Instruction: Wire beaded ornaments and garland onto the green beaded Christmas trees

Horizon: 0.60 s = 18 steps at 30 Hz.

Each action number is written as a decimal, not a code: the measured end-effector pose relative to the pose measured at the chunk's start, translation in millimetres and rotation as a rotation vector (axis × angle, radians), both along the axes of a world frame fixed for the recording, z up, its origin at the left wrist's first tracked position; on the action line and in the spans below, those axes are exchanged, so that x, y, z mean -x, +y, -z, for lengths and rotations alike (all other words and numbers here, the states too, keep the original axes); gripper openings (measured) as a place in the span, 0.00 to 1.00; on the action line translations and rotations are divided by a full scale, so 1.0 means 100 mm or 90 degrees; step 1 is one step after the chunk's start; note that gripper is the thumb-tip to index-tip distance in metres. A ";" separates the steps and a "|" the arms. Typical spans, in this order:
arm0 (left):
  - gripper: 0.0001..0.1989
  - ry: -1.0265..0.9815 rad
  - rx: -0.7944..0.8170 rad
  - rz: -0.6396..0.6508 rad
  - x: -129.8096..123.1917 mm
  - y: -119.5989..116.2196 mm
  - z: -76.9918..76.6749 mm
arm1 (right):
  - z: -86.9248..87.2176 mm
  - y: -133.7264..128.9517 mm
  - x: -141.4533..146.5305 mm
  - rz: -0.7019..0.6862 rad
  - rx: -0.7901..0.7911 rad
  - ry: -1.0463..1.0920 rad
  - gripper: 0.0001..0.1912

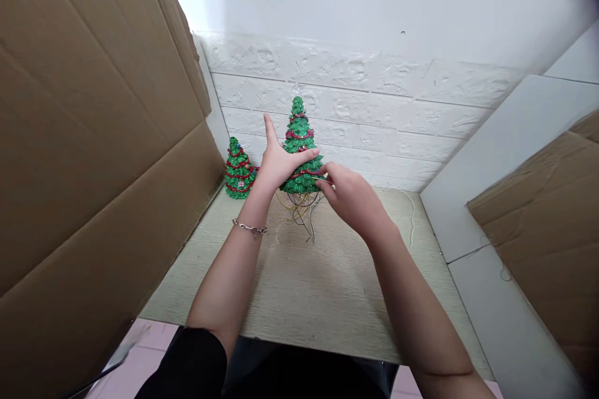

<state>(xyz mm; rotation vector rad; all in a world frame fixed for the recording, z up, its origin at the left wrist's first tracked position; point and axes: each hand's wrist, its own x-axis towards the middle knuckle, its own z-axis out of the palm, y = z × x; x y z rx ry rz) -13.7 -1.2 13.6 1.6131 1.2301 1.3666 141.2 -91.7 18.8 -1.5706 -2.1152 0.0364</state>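
Note:
A green glittery Christmas tree ornament (299,131) with red garlands and a clear topper stands upright in the middle. My left hand (279,167) grips it from the left, thumb across its front and one finger pointing up; the other fingers are largely hidden. At the tree's lower right edge, my right hand (349,196) is closed in a pinch on a thin pale strand (322,180). Below the tree's base hang or lie several thin wires (302,215), yellow, green and white. A smaller, similar tree (238,171) stands to the left, behind my left wrist.
A white brick-patterned wall (384,118) rises behind the pale wooden table (318,299). Tall cardboard (93,106) borders the left side, and a white panel (496,149) with more cardboard (543,218) the right. A loose white cord (412,218) lies at the table's right.

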 end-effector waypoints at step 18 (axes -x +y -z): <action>0.71 -0.023 0.007 -0.021 0.08 0.02 -0.02 | -0.18 -0.21 -0.20 -0.008 0.028 0.034 0.09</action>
